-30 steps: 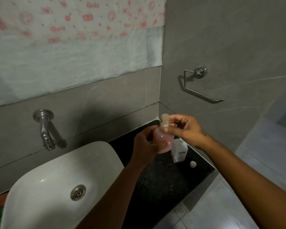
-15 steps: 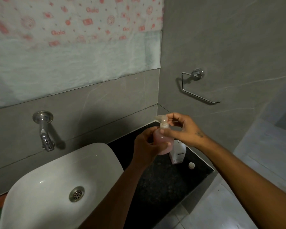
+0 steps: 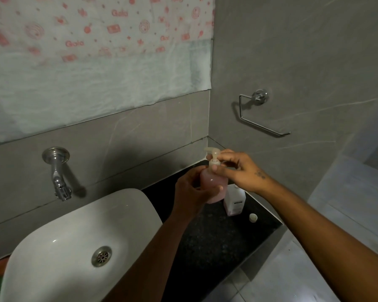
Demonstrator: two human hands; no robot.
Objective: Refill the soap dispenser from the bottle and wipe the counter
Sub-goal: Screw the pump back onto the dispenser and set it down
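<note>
A pink soap dispenser (image 3: 214,185) with a pale pump head (image 3: 213,154) is held above the black counter (image 3: 207,240). My left hand (image 3: 191,190) wraps around its body. My right hand (image 3: 238,168) pinches the pump collar at the neck with thumb and fingers. Behind the dispenser stands a white refill bottle (image 3: 235,202), partly hidden by my right wrist. Its small white cap (image 3: 253,217) lies loose on the counter to the right.
A white basin (image 3: 74,236) with a steel drain (image 3: 101,256) fills the lower left, under a wall tap (image 3: 58,173). A chrome towel ring (image 3: 260,112) is on the right wall. The counter ends at a drop to the tiled floor (image 3: 277,275).
The pump head has turned, its spout now pointing left toward the back wall. My right fingers shifted from the pump top down to the collar. The left hand stayed on the body.
</note>
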